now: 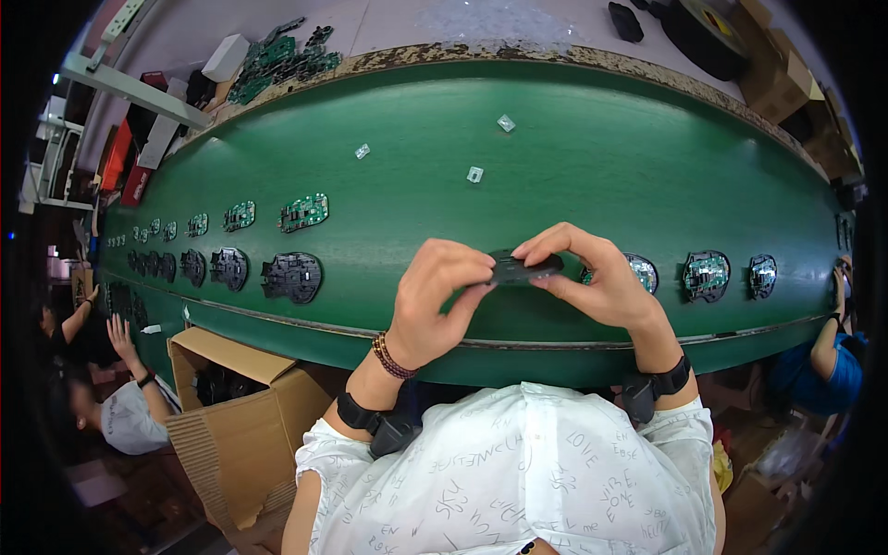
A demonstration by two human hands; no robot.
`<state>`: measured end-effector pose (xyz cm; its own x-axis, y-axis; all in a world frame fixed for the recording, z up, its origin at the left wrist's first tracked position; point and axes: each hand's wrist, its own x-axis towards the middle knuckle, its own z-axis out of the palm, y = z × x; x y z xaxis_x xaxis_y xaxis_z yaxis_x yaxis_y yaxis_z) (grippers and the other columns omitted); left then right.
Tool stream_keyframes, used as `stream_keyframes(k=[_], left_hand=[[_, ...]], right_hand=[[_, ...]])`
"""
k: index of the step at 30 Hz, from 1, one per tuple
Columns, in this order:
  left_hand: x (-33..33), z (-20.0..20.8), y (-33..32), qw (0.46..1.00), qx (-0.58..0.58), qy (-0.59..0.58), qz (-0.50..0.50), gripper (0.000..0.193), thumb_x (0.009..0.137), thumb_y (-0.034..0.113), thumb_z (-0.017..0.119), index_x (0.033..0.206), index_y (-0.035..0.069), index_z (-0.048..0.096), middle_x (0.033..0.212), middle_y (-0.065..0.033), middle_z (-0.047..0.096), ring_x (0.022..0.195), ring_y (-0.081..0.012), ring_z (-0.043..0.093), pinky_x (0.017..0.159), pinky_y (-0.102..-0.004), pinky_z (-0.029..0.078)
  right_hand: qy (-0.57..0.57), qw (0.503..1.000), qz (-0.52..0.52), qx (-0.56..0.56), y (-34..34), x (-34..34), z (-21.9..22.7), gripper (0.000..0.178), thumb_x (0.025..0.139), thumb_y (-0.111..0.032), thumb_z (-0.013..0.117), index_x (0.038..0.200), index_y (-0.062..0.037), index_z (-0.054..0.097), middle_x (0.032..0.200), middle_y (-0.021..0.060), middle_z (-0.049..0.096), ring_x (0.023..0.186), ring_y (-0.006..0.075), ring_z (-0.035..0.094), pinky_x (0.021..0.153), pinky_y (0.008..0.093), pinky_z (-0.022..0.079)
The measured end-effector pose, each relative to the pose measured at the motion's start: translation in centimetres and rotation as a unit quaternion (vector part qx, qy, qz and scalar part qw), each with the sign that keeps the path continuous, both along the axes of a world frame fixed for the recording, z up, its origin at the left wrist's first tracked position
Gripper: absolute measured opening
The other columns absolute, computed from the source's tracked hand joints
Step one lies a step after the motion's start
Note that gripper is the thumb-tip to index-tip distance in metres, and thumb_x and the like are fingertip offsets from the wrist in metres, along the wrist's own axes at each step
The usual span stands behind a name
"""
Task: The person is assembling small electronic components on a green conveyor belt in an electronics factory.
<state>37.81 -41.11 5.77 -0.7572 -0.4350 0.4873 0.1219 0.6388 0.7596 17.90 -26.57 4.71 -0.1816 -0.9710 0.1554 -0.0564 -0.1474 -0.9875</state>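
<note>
Above the green belt, a dark plastic housing part is held edge-on between my two hands. My left hand pinches its left end with thumb and fingers. At the right end, my right hand grips it the same way. Fingers cover both ends, and the inner side of the part is hard to make out. Partly behind my right hand, a black shell with a green circuit board lies on the belt. Left of my hands lie a bare black shell and, beyond it, a green circuit board.
The green belt carries rows of black shells and boards. Small transparent pieces lie on it farther away. Beyond its worn edge sits a pile of boards. A cardboard box stands front left. Other people sit at both sides.
</note>
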Motion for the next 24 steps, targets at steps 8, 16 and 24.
stream_keyframes(k=[8,16,24], left_hand=[[0.2,0.6,0.3,0.972,-0.219,0.077,-0.037,0.03,0.07,-0.004,0.078,0.097,0.007,0.07,0.106,-0.0068,0.07,0.094,-0.0261,0.068,0.081,-0.0393,0.054],[0.3,0.5,0.6,0.968,-0.235,0.074,-0.037,0.028,0.07,-0.001,0.08,0.096,0.009,0.073,0.107,-0.0059,0.07,0.097,-0.025,0.067,0.084,-0.0392,0.054],[0.6,0.6,0.6,0.962,-0.257,0.084,-0.043,0.026,0.071,0.002,0.08,0.095,0.01,0.073,0.11,-0.006,0.07,0.1,-0.0241,0.066,0.087,-0.0397,0.056]], right_hand=[[0.166,0.975,-0.004,-0.145,0.9,-0.2,0.7,0.039,0.073,0.013,0.072,0.108,-0.0051,0.071,0.119,0.0097,0.07,0.112,0.0285,0.066,0.094,0.0398,0.053],[0.228,0.963,0.01,-0.142,1.2,0.2,1.1,0.05,0.069,0.013,0.071,0.113,-0.0102,0.074,0.121,0.0068,0.069,0.11,0.029,0.065,0.096,0.0413,0.052],[0.172,0.97,0.007,-0.169,0.9,0.5,0.5,0.05,0.067,0.015,0.071,0.113,-0.0053,0.07,0.122,0.0078,0.069,0.117,0.0313,0.065,0.1,0.0436,0.053]])
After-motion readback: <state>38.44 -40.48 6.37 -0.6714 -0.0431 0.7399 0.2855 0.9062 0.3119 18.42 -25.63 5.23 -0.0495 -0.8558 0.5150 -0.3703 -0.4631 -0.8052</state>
